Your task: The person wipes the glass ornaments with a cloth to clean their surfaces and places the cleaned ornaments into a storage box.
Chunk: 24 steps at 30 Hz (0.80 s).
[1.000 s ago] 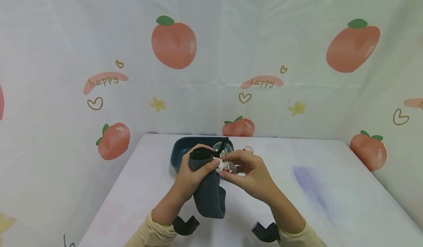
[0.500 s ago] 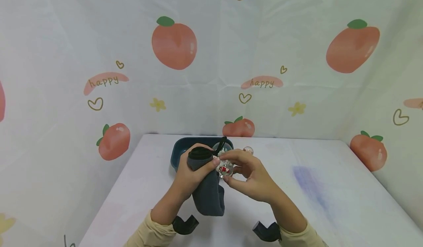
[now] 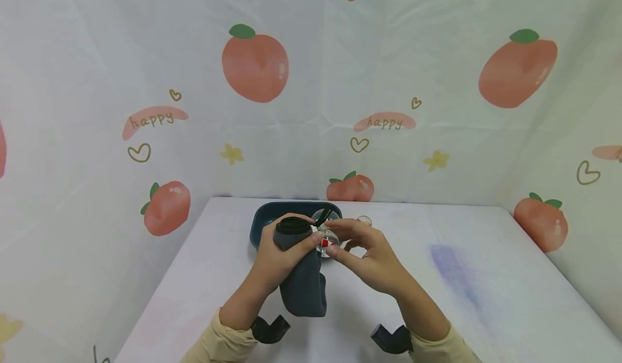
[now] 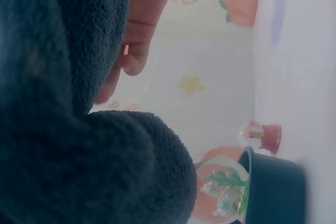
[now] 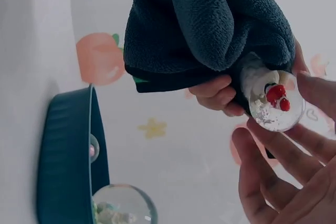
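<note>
My left hand (image 3: 277,257) grips a dark blue-grey towel (image 3: 302,290), which hangs down below the fingers. A small snow globe (image 5: 268,113) with a white base and a red figure inside sticks out of the towel, its base partly wrapped and held there. At the globe's clear dome is my right hand (image 3: 371,249), thumb on one side and fingertips on the other. In the left wrist view the towel (image 4: 94,156) covers most of the left hand's work and hides the held globe.
Behind the hands stands a dark teal basin (image 3: 257,228) with another snow globe (image 4: 224,191) at its right end. A small globe with a pink base (image 4: 270,138) stands on the white table (image 3: 486,276) just beyond the basin.
The right fingers have shifted round the dome, and the globe has turned so the red figure faces differently. The left hand and towel have moved slightly left.
</note>
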### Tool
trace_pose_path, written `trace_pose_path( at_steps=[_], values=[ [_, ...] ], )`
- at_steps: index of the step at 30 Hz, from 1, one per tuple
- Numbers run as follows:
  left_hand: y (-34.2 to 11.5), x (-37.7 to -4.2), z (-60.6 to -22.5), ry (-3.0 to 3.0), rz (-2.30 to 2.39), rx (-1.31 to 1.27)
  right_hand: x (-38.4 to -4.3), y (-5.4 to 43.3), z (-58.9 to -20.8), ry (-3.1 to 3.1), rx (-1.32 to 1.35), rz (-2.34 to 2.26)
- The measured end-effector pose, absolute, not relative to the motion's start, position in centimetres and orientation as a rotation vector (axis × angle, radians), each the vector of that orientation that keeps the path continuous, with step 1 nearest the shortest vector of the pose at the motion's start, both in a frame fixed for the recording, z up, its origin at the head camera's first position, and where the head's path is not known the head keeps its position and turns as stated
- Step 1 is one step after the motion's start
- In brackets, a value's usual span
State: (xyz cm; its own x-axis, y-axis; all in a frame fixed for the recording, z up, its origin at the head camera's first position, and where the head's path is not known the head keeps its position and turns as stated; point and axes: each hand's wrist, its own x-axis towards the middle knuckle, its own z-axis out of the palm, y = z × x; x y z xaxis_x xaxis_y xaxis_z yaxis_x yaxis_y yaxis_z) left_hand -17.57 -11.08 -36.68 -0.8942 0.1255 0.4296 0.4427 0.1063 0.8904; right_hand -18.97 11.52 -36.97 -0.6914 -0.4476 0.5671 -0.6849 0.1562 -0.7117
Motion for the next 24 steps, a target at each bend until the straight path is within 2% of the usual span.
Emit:
trace_pose_path(
  at_steps=[8, 24],
  values=[
    [-10.71, -17.36, -36.79, -2.154, -1.869, -0.584, -18.66, 11.62, -36.46, -2.354, 1.001, 1.63],
    [-10.94, -17.41, -36.86, -2.086, -1.759, -0.588, -18.82, 11.39, -36.64, -2.402, 1.035, 1.714]
  ],
)
